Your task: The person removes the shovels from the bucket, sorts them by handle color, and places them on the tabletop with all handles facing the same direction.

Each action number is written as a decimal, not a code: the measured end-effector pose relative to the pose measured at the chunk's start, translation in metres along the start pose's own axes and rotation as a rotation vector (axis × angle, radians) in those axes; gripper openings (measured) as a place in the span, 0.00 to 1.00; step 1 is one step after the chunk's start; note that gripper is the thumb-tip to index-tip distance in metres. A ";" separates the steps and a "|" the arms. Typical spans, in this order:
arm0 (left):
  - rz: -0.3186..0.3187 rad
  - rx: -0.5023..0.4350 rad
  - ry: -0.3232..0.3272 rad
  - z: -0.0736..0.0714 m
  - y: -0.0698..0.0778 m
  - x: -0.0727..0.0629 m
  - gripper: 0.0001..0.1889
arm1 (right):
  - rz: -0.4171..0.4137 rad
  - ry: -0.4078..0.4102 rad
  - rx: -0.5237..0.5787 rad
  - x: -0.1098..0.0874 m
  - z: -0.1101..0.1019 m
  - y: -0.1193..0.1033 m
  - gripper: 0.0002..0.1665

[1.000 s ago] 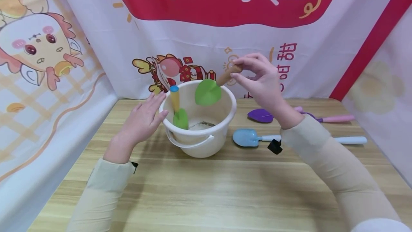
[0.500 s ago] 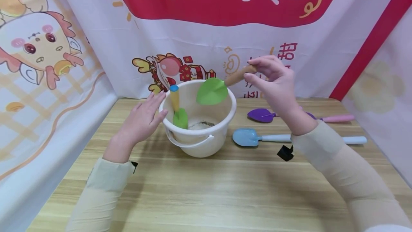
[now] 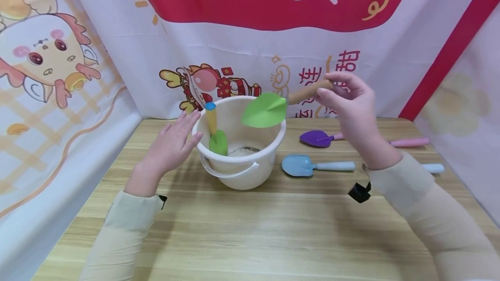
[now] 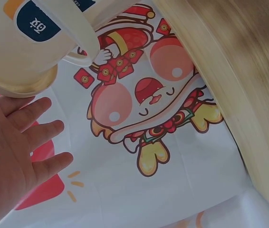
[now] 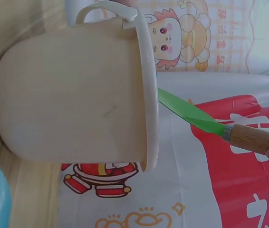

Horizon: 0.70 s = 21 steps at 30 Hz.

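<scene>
A white plastic bucket (image 3: 244, 179) with a side handle stands on the wooden table. Inside leans a green trowel with a yellow, blue-tipped handle (image 3: 211, 120). My left hand (image 3: 169, 146) rests against the bucket's left rim with its fingers straight. By the end of its wooden handle, my right hand (image 3: 353, 112) pinches a green garden trowel (image 3: 265, 111) over the bucket's right rim. In the right wrist view that trowel's blade (image 5: 191, 114) slants across the bucket's mouth. The left wrist view has the left hand (image 4: 11, 152) beside the bucket rim, fingers spread.
To the right of the bucket lie a light blue trowel (image 3: 300, 166) and a purple trowel (image 3: 318, 138). More handles, one pink (image 3: 410, 142) and one pale blue (image 3: 434, 168), show past the right forearm. A printed cloth (image 3: 250, 64) hangs behind.
My right hand has moved right and slightly down, drawing the green trowel the same way and tilting its handle flatter. The left hand and the bucket hold still.
</scene>
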<state>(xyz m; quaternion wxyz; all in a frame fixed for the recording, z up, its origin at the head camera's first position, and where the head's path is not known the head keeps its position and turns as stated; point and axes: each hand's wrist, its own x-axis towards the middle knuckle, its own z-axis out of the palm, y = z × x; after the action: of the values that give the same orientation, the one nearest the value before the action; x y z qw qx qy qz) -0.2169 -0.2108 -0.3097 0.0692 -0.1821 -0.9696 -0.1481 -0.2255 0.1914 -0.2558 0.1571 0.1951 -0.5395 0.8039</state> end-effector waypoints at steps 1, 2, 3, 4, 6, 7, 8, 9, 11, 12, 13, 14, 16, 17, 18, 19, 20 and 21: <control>0.000 -0.001 0.001 0.000 0.000 0.000 0.35 | -0.001 0.007 0.008 -0.001 -0.002 0.000 0.13; 0.001 0.000 0.002 0.000 0.000 0.000 0.35 | -0.001 0.010 0.015 -0.002 -0.003 -0.001 0.13; 0.002 0.000 0.004 0.000 0.000 0.000 0.35 | -0.003 0.014 0.022 -0.002 -0.005 -0.001 0.12; 0.003 0.000 0.005 0.000 0.000 0.000 0.35 | -0.004 0.017 0.029 -0.003 -0.007 -0.001 0.12; 0.003 -0.001 0.006 0.000 0.000 0.000 0.35 | 0.004 0.027 0.043 -0.005 -0.010 -0.002 0.11; 0.004 -0.003 0.006 0.001 -0.001 0.000 0.35 | 0.009 0.035 0.047 -0.006 -0.012 -0.003 0.11; 0.004 -0.003 0.007 0.001 -0.001 0.000 0.35 | 0.014 0.043 0.049 -0.007 -0.014 -0.003 0.11; 0.005 -0.004 0.008 0.001 -0.001 0.001 0.35 | 0.017 0.053 0.053 -0.008 -0.015 -0.004 0.11; 0.007 -0.005 0.007 0.001 -0.001 0.001 0.35 | 0.029 0.071 0.059 -0.009 -0.019 -0.006 0.12; 0.006 -0.005 0.007 0.001 -0.002 0.001 0.35 | 0.034 0.081 0.064 -0.010 -0.020 -0.007 0.12; 0.007 -0.005 0.007 0.001 -0.002 0.001 0.35 | 0.039 0.087 0.072 -0.011 -0.022 -0.008 0.13; 0.007 -0.005 0.006 0.001 -0.002 0.001 0.35 | 0.045 0.094 0.080 -0.011 -0.023 -0.009 0.13; 0.004 -0.006 0.004 0.001 -0.003 0.000 0.35 | 0.056 0.107 0.101 -0.012 -0.026 -0.010 0.14; 0.002 -0.006 0.002 0.001 -0.003 0.000 0.35 | 0.060 0.115 0.106 -0.013 -0.027 -0.011 0.14; 0.002 -0.007 0.001 0.001 -0.003 0.000 0.35 | 0.064 0.121 0.106 -0.013 -0.029 -0.012 0.13; 0.002 -0.008 0.000 0.001 -0.003 0.000 0.35 | 0.068 0.130 0.105 -0.014 -0.030 -0.012 0.13; 0.001 -0.008 -0.002 0.001 -0.003 0.000 0.35 | 0.069 0.140 0.107 -0.015 -0.032 -0.013 0.12; 0.002 -0.010 -0.004 0.001 -0.003 0.000 0.35 | 0.069 0.150 0.115 -0.015 -0.034 -0.013 0.12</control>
<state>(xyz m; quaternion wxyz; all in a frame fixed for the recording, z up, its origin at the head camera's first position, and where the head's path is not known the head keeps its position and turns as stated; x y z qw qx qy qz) -0.2181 -0.2130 -0.3112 0.0666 -0.1836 -0.9688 -0.1525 -0.2109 0.2269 -0.2640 0.1577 0.1244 -0.4856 0.8508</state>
